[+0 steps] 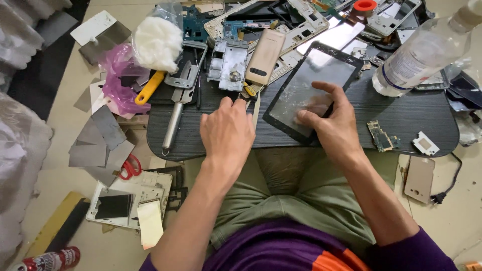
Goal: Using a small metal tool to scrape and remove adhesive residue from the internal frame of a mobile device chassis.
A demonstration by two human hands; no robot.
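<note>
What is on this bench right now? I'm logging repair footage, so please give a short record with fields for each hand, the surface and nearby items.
surface: dark oval board across the person's lap
right hand: right hand lies on the black glass panel, fingertips pressing its smeared face
left hand: left hand rests on the board, fingers reaching toward small tools by the panel's left edge; whether it grips anything is unclear
nearby: gold phone, metal pliers, clear plastic bottle, small circuit board
floor: red scissors, grey sheets

Black-framed glass panel point(306, 93), seemingly smudged
</note>
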